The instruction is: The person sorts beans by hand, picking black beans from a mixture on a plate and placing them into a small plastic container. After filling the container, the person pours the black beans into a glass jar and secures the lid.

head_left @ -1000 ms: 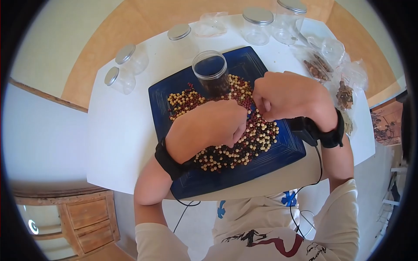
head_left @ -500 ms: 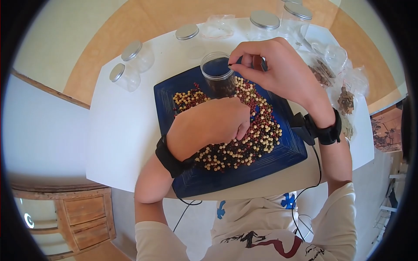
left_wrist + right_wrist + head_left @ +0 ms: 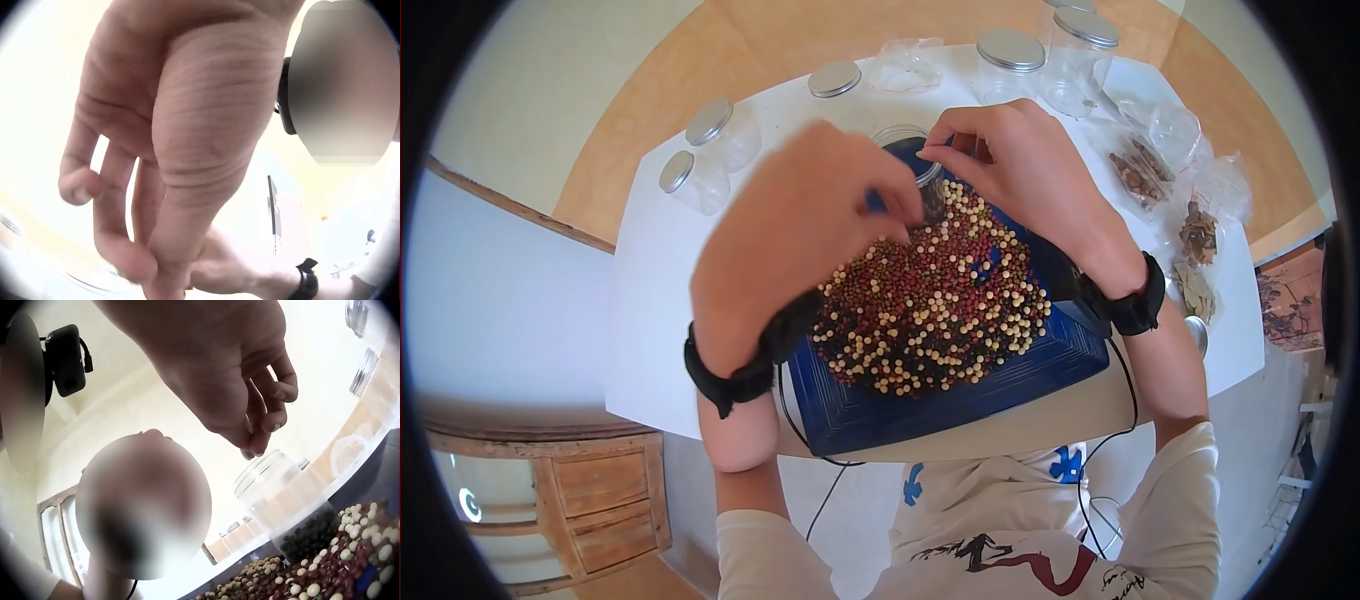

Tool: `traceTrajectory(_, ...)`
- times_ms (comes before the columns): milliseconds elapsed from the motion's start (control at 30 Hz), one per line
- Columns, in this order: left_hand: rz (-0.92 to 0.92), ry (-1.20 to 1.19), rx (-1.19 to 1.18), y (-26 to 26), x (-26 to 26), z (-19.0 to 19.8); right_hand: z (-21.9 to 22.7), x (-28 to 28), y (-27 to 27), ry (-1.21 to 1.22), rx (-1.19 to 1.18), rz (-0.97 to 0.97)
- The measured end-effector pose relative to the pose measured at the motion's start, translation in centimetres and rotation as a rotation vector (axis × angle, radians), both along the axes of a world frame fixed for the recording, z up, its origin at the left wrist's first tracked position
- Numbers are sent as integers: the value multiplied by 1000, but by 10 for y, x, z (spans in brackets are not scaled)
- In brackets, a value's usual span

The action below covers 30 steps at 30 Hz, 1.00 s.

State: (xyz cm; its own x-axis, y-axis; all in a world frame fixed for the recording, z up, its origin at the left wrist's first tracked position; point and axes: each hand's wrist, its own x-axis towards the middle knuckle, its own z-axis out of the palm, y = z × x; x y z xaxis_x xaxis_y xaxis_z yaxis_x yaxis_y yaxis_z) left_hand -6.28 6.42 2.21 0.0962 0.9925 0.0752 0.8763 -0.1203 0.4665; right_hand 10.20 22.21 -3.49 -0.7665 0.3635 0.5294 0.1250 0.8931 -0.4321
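while the right hand [image 3: 1035,175] stays at the jar [image 3: 275,497], far on the tray [image 3: 880,415], the left hand [image 3: 795,215] has lifted off the spread beans [image 3: 920,300] towards it — both show thumb and fingers drawn together, any bean between them impossible to tell.

We see an off-white short-sleeved shirt [image 3: 1170,490] printed in black and dark red, and black wristbands [image 3: 1135,311] with thin cables [image 3: 1134,390].

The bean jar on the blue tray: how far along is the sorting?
Looks early: black beans lie in the bottom of the open jar. In hand: the right hand, fingers together at the jar's mouth, any bean too small to tell. Left to sort: the mixed heap on the tray, black among red and cream.
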Motion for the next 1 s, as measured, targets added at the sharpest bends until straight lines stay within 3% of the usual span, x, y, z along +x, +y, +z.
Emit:
traceTrajectory(67,164,21,271,-2,-7,10,1,-1,-1,-17,3,-7)
traceTrajectory(167,299,72,368,-1,-14,12,4,-1,-5,-28,11,-15)
traceTrajectory(500,249,200,461,18,-19,-22,23,6,-16,-70,-135,13)
traceTrajectory(733,306,154,435,14,-22,-18,25,9,-21,-95,-84,66)
traceTrajectory(833,283,131,274,3,-21,-10,25,12,-22,-169,-126,100)
traceTrajectory(933,229,119,217,-6,-26,-18,18,14,-18,-188,-72,268)
traceTrajectory(1000,205,174,21,-17,-26,-25,13,16,-19,-326,-77,411)
